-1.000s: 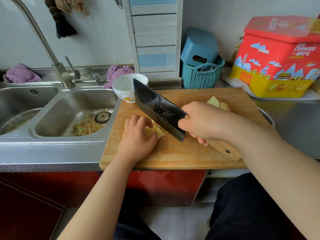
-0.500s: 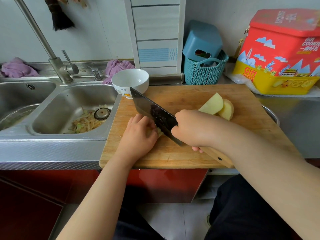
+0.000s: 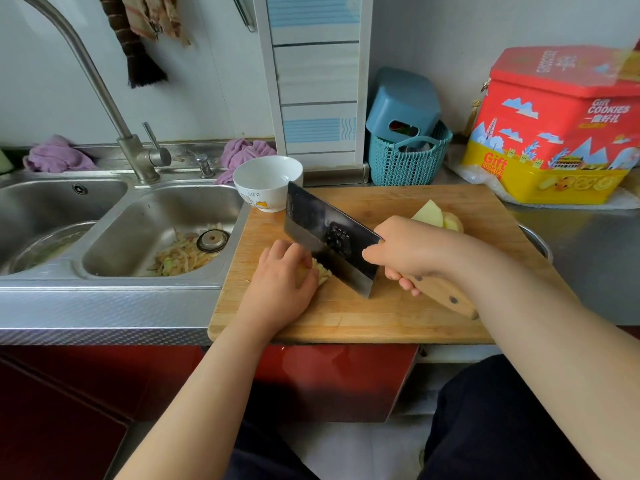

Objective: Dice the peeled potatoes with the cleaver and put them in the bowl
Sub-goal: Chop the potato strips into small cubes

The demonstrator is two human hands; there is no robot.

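On the wooden cutting board (image 3: 398, 320), my left hand (image 3: 282, 280) curls over a cut piece of potato (image 3: 320, 273), most of it hidden under my fingers. My right hand (image 3: 408, 252) grips the wooden handle of the cleaver (image 3: 329, 239). Its dark blade stands just to the right of my left hand, with the edge at the sliced potato. Two larger peeled potato pieces (image 3: 440, 218) lie on the board behind my right hand. The white bowl (image 3: 266, 181) sits at the board's far left corner and looks empty.
A double steel sink (image 3: 114, 233) with peelings (image 3: 183, 256) lies left of the board, with a tap (image 3: 135, 150) behind it. A teal basket (image 3: 408, 161) and a red and yellow cookie tin (image 3: 557, 133) stand at the back right. A metal rim (image 3: 540, 242) peeks out under the board's right edge.
The cleaver rose and fell on the potato under my left hand between the frames. My left hand stayed on the piece. The view shifted slightly.
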